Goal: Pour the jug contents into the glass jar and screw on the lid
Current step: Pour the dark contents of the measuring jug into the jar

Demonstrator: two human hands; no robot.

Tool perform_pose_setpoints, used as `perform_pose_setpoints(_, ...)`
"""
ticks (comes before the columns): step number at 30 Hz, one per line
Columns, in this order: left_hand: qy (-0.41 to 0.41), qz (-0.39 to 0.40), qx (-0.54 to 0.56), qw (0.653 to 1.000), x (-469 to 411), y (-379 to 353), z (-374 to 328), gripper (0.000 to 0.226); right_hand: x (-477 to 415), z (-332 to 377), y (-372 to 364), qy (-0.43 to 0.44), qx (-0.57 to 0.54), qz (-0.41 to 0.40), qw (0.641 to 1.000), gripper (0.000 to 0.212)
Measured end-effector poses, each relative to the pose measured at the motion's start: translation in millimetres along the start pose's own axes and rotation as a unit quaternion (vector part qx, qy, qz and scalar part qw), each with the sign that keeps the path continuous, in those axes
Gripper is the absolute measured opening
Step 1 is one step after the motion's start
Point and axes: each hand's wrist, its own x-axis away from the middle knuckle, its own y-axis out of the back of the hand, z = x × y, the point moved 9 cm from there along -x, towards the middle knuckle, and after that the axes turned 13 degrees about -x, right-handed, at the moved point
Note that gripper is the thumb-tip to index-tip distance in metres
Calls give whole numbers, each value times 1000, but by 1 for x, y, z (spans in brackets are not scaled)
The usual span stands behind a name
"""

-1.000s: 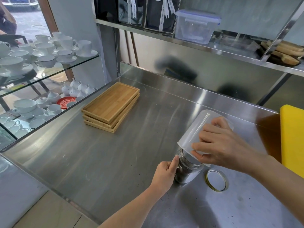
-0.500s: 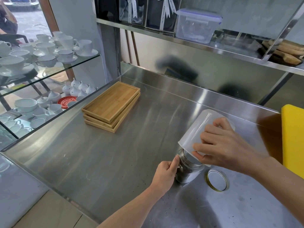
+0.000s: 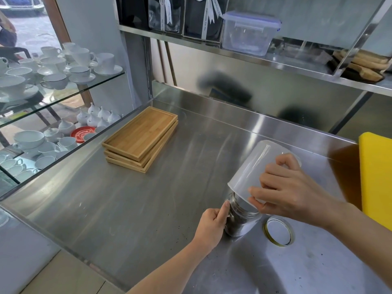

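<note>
Translucent plastic jug (image 3: 252, 166) upended in right hand (image 3: 290, 187) over glass jar (image 3: 239, 219), left hand (image 3: 212, 223) gripping jar.

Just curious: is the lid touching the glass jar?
Apart. The head view shows bare steel counter between the lid and the glass jar.

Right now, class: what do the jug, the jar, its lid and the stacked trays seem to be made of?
Jug: translucent, milky plastic, probably; the hand's fingers show through faintly.
Jar: clear glass, dark contents visible inside.
Lid: metal, seemingly; gold rim, pale lining.
Trays: light wood, perhaps bamboo; visible grain, matte.
</note>
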Motion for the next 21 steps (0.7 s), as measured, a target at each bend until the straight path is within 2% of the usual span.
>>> perform_pose_setpoints(4,1,-1,-6,1000,1,1,-1,60,2,-8,3,-32,-26,-25,999,41)
perform_pose_setpoints(10,3,1,-17,1000,-1,1,0,61,14,-32,18,-139,-90,-100,981,41)
perform_pose_setpoints(13,3,7,-2,1000,-2,-1,1,59,32,-47,24,-228,-129,-135,955,55)
perform_pose_setpoints(17,7,7,-3,1000,-2,-1,3,56,68,-67,28,-361,-209,-205,885,47)
perform_pose_setpoints(18,6,7,-1,1000,-2,-1,2,55,79,-73,25,-403,-230,-224,857,40)
perform_pose_setpoints(20,4,2,-8,1000,-1,1,0,53,101,-83,24,-478,-248,-274,797,11)
perform_pose_setpoints(21,4,-1,-13,1000,0,2,-1,53,112,-87,19,-512,-258,-291,766,12)
